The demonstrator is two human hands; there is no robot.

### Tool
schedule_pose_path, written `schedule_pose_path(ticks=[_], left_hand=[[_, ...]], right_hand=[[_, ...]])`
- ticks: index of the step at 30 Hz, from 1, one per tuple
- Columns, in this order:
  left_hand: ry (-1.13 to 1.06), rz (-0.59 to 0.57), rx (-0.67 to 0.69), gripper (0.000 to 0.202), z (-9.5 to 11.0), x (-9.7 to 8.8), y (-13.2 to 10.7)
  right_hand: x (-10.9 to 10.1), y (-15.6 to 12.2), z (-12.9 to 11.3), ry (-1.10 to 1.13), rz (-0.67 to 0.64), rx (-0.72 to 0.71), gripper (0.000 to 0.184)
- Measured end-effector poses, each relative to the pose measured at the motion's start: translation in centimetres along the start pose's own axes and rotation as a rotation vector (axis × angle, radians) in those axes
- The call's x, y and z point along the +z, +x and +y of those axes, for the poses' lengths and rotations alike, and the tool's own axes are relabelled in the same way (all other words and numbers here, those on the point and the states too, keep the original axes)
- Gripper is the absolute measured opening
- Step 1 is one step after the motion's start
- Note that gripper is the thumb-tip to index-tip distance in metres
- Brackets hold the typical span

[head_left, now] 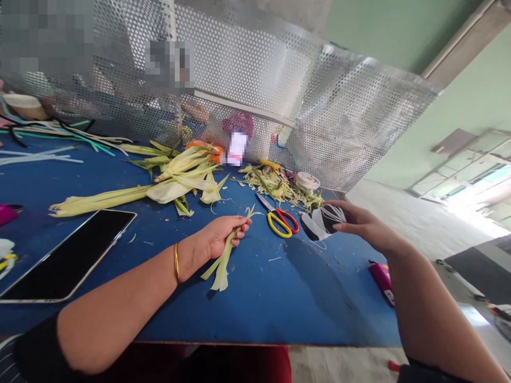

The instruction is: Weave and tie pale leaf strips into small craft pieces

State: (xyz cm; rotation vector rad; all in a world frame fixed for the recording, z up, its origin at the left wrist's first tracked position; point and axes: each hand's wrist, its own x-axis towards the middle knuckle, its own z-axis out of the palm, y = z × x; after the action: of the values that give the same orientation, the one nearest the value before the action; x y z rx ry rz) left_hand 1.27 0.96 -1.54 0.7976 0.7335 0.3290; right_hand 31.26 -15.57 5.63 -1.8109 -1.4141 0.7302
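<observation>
My left hand (228,235) is closed round a small bunch of corn husk (222,271), its wider pale ends hanging below the fist and thin shreds poking out by the fingertips. On the right, my right hand (357,223) grips the edge of a dark spool (314,226) wound with white string; a loose loop of the string lies on the table. Between the hands rest scissors (282,222) with one yellow and one red handle, blades pointing away. A heap of corn husks (179,178) lies beyond my left hand.
A large black-screened tablet or phone (72,260) lies at left on the blue table (259,308). Husk scraps (271,183) and a white tape roll (307,180) sit before a perforated metal screen (247,48). A purple packet (382,282) is near the right edge. Plastic strips (59,130) lie far left.
</observation>
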Motion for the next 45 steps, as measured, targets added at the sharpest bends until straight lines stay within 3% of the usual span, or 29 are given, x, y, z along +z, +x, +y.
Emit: schedule_pose_path(ticks=[7,11,14,20,26,30,33,37,45], left_hand=[[0.037,0.001,0.02,0.02,-0.3,0.6,-0.1],[0.092,-0.039,0.008,0.019,-0.7,1.0,-0.2],[0.149,-0.084,0.039,0.02,-1.1,1.3,-0.4],[0.226,-0.232,0.192,0.015,-2.3,2.0,-0.6],[0.168,-0.462,0.241,0.032,-3.8,2.5,-0.7],[0.132,-0.514,0.194,0.029,-4.1,2.4,-0.6],[0.181,-0.535,0.163,0.026,-3.7,2.4,-0.7],[0.282,-0.543,0.14,0.023,-3.0,2.4,-1.0],[0.272,-0.536,0.129,0.023,-3.1,2.3,-0.9]], right_hand=[[-1.1,-2.8,-1.7,-0.007,-0.286,-0.043,0.065],[-1.7,-3.8,-2.3,0.028,-0.327,-0.135,0.058],[-1.2,-4.0,-2.3,0.111,-0.358,-0.127,0.06],[1.3,-4.0,-2.2,0.335,-0.455,-0.109,0.063],[6.2,-3.3,-3.2,0.631,-0.567,-0.222,0.073],[7.8,-2.6,-5.1,0.684,-0.471,-0.212,0.071],[7.2,-2.0,-5.9,0.654,-0.283,-0.211,0.071],[5.6,-1.6,-5.2,0.615,-0.066,-0.176,0.074],[4.8,-2.6,-4.7,0.553,0.047,-0.173,0.077]])
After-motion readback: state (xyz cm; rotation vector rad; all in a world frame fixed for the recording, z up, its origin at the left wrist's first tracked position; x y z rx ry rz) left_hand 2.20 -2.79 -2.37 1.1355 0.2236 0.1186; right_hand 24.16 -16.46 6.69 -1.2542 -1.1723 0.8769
